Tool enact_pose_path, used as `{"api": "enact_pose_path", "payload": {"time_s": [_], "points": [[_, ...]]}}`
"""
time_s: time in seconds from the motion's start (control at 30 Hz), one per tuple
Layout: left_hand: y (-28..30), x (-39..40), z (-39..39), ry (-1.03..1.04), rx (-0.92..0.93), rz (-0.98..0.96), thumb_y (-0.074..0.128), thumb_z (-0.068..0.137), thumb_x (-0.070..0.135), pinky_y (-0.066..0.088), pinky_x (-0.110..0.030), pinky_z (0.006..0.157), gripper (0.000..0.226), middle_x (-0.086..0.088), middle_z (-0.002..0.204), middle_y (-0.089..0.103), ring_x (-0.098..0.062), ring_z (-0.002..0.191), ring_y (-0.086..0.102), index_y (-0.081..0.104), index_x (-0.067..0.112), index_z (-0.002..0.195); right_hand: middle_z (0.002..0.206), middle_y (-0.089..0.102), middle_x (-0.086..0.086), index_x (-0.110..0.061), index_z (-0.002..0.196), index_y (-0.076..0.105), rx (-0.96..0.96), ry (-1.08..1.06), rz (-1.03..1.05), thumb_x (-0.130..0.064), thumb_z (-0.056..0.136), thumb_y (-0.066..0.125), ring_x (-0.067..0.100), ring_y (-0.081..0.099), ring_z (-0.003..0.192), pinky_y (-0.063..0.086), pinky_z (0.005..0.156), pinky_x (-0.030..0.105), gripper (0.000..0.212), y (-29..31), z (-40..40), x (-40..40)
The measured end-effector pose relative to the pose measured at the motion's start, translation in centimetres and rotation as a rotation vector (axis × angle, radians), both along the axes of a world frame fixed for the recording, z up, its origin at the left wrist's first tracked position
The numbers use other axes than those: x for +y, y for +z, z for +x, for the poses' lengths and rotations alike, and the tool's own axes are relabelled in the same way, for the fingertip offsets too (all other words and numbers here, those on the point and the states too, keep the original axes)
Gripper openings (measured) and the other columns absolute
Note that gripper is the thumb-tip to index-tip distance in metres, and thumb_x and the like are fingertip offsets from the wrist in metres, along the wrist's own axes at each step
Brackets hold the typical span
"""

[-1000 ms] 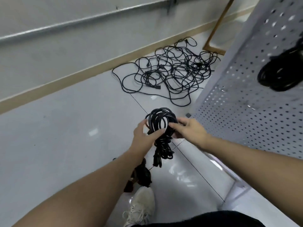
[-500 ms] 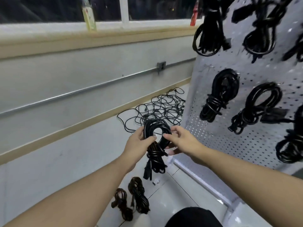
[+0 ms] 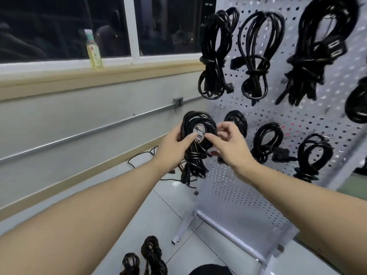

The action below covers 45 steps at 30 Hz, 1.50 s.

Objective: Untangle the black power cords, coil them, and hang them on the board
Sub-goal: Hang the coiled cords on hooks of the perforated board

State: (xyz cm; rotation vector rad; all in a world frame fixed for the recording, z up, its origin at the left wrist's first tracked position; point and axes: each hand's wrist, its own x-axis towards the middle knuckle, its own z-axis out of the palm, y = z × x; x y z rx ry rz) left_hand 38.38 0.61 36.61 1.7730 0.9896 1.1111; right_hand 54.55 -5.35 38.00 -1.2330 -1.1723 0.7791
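A white perforated board (image 3: 309, 124) stands at the right, hung with coiled black cords, beneath a dark window. A coiled cord (image 3: 198, 133) is held up just left of the board's edge, gripped by the left hand (image 3: 174, 147) and pinched at its loop by the right hand (image 3: 228, 143). If the loop misses a hook, the coil could drop or loosen, and a neighbouring hung coil (image 3: 236, 122) could be knocked off.
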Motion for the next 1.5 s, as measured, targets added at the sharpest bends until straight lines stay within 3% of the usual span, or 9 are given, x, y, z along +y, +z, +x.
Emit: {"api": "enact_pose_path", "payload": {"time_s": [0.23, 0.33, 0.5, 0.7, 0.8, 0.9, 1.03, 1.23, 1.5], "points": [[2.0, 2.6, 3.8, -0.010, -0.030, 0.011, 0.055, 0.104, 0.029, 0.044, -0.018, 0.098, 0.040, 0.026, 0.120, 0.066, 0.007, 0.113, 0.060, 0.044, 0.057, 0.130, 0.117, 0.070, 0.000, -0.032, 0.132, 0.061, -0.036, -0.156, 0.116, -0.014, 0.099, 0.065, 0.013, 0.067, 0.092, 0.059, 0.067, 0.024, 0.038, 1.6, 1.3, 1.8], [1.6, 3.6, 4.9, 0.007, -0.013, 0.002, 0.049, 0.106, 0.035, 0.044, -0.025, 0.103, 0.040, 0.017, 0.128, 0.066, -0.006, 0.118, 0.061, 0.044, 0.051, 0.142, 0.111, 0.066, -0.021, -0.034, 0.138, 0.059, -0.161, -0.293, 0.101, -0.023, 0.101, 0.062, -0.002, 0.064, 0.101, 0.057, 0.083, 0.026, 0.040, 1.2, 0.8, 2.9], [0.2, 5.9, 6.3, 0.039, 0.024, -0.082, 0.043, 0.107, 0.043, 0.044, -0.043, 0.112, 0.044, 0.004, 0.137, 0.064, -0.017, 0.126, 0.059, 0.037, 0.049, 0.150, 0.138, 0.062, -0.006, -0.037, 0.154, 0.040, -0.283, -0.376, -0.046, -0.032, 0.108, 0.045, 0.011, 0.059, 0.112, 0.046, 0.107, 0.037, 0.047, 0.4, 0.2, 4.4], [-0.8, 6.7, 7.2, 0.029, -0.007, -0.085, 0.042, 0.108, 0.035, 0.045, -0.044, 0.112, 0.039, 0.004, 0.135, 0.065, -0.017, 0.125, 0.059, 0.043, 0.048, 0.145, 0.117, 0.069, -0.001, -0.037, 0.162, 0.015, -0.437, -0.303, -0.129, -0.027, 0.108, 0.041, 0.019, 0.066, 0.095, 0.051, 0.090, 0.036, 0.062, -0.4, 0.3, 3.8], [-0.8, 6.4, 6.8, 0.008, -0.010, -0.106, 0.042, 0.107, 0.037, 0.045, -0.040, 0.112, 0.040, 0.012, 0.134, 0.064, -0.011, 0.124, 0.060, 0.043, 0.053, 0.143, 0.112, 0.064, -0.015, -0.034, 0.163, 0.011, -0.473, -0.225, -0.135, -0.017, 0.100, 0.047, 0.003, 0.063, 0.086, 0.048, 0.074, 0.023, 0.075, -1.0, 0.4, 2.2], [-0.8, 6.0, 6.3, 0.009, -0.015, -0.156, 0.041, 0.106, 0.040, 0.046, -0.043, 0.111, 0.046, 0.011, 0.133, 0.064, -0.013, 0.123, 0.061, 0.040, 0.042, 0.152, 0.122, 0.040, -0.039, -0.025, 0.156, 0.033, -0.485, -0.179, -0.038, -0.005, 0.095, 0.050, -0.033, 0.037, 0.108, 0.028, 0.092, -0.006, 0.066, -2.4, 0.1, 0.0], [-1.9, 4.2, 4.6, 0.034, 0.032, -0.215, 0.042, 0.106, 0.046, 0.047, -0.049, 0.109, 0.058, 0.011, 0.121, 0.057, -0.016, 0.118, 0.060, 0.027, 0.030, 0.160, 0.144, 0.035, -0.013, -0.020, 0.154, 0.037, -0.470, -0.160, -0.122, -0.010, 0.097, 0.053, 0.001, 0.039, 0.133, 0.032, 0.117, 0.024, 0.060, -5.6, -0.6, -2.0], [-7.1, 1.1, -0.7, 0.083, 0.112, -0.288, 0.044, 0.107, 0.042, 0.057, -0.042, 0.082, 0.047, 0.015, 0.112, 0.055, -0.019, 0.093, 0.066, 0.040, 0.026, 0.151, 0.144, 0.044, 0.000, -0.021, 0.145, 0.046, -0.517, -0.050, -0.333, -0.016, 0.095, 0.059, 0.010, 0.051, 0.113, 0.042, 0.101, 0.028, 0.051, -10.6, -2.9, -1.9], [-19.4, 1.5, -8.0, 0.052, 0.383, -0.616, 0.048, 0.107, 0.036, 0.056, -0.037, 0.085, 0.040, 0.004, 0.120, 0.055, -0.022, 0.100, 0.069, 0.045, 0.026, 0.145, 0.128, 0.057, -0.003, -0.022, 0.134, 0.055, -0.515, 0.143, -0.625, -0.021, 0.095, 0.059, 0.016, 0.056, 0.096, 0.045, 0.082, 0.028, 0.040, -19.7, -6.1, 2.1]]}}
